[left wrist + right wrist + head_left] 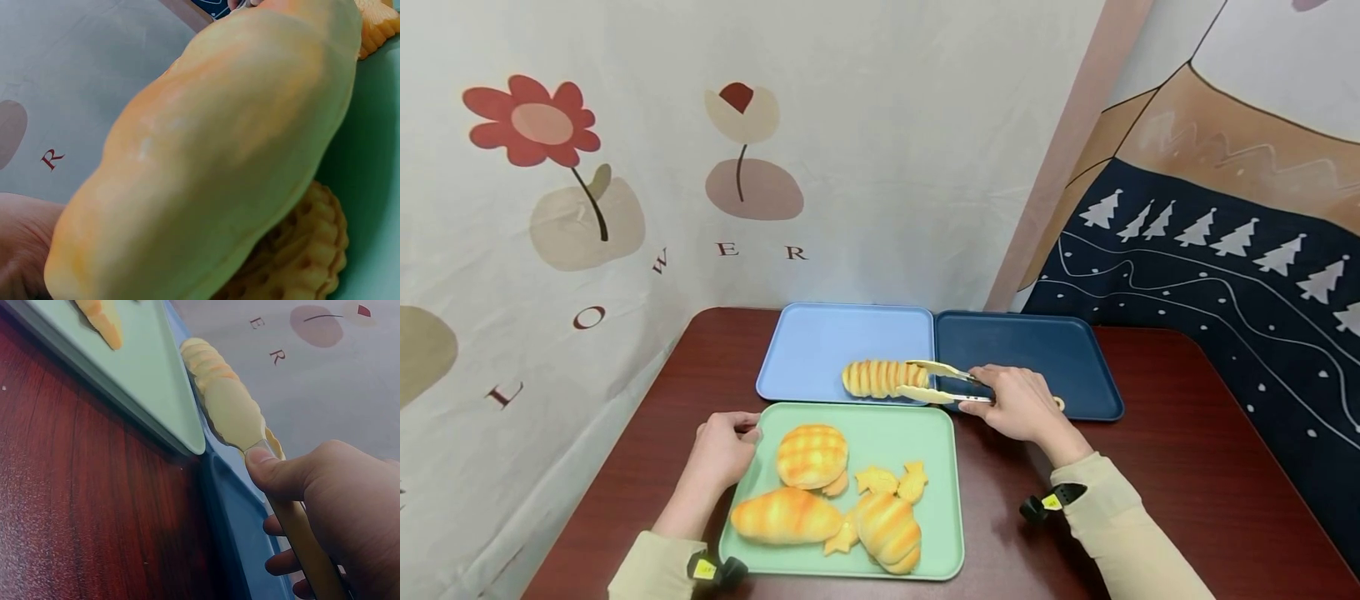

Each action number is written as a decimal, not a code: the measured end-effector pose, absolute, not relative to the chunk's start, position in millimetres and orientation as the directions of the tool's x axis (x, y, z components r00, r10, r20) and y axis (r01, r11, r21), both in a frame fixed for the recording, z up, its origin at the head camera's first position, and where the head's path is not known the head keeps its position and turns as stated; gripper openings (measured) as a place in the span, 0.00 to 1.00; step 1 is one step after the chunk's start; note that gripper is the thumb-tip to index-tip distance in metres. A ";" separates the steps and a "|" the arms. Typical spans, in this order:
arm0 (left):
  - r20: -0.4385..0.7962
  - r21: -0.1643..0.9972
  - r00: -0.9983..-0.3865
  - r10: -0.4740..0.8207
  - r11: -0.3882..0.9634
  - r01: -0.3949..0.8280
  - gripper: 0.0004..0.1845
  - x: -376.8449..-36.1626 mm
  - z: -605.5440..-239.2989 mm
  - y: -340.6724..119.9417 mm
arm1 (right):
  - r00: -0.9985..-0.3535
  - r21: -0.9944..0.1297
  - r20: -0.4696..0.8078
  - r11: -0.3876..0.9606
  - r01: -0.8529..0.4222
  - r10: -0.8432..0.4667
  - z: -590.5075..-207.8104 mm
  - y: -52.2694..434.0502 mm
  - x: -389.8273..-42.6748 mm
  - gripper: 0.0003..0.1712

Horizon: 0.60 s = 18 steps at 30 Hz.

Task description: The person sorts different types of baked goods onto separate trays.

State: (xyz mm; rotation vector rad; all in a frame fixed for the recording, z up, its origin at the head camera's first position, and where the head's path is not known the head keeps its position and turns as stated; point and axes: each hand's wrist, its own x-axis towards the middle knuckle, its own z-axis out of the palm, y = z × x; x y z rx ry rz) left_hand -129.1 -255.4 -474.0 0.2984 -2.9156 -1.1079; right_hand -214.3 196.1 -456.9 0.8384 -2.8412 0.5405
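Note:
My right hand (pixel 1017 402) grips a pair of tongs (pixel 294 531) with cream-yellow tips. The tips lie on either side of one end of a long ridged bread roll (pixel 880 379), which is over the front of the light blue tray (pixel 850 333). My left hand (pixel 724 450) holds the upper left edge of the green tray (pixel 940 442) between thumb and fingers. On this tray are a round checkered bun (pixel 812 456), a long smooth roll (pixel 786 516), a croissant-like roll (pixel 889 533) and several small biscuits (pixel 876 480). In the left wrist view the smooth roll (pixel 206 150) hides most of the left hand.
A dark blue tray (pixel 1015 350) stands to the right of the light blue one, beneath the right hand. All three trays are on a dark red-brown table (pixel 1180 467). Printed cloths (pixel 880 150) hang behind the table and on the right.

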 end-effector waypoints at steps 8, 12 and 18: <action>-0.046 0.654 -0.983 -0.179 0.738 -0.165 0.16 -128.8 -475.1 -255.9 | -0.848 -0.312 0.181 0.789 -0.529 -0.497 -457.9 196.7 -215.5 0.36; -0.042 0.653 -0.983 -0.180 0.739 -0.163 0.16 -128.6 -475.8 -256.0 | -0.855 -0.316 0.154 0.795 -0.518 -0.496 -457.5 196.7 -216.1 0.36; -0.034 0.654 -0.984 -0.176 0.741 -0.155 0.15 -128.8 -476.3 -255.8 | -0.874 -0.333 0.119 0.810 -0.482 -0.471 -456.4 197.3 -216.9 0.40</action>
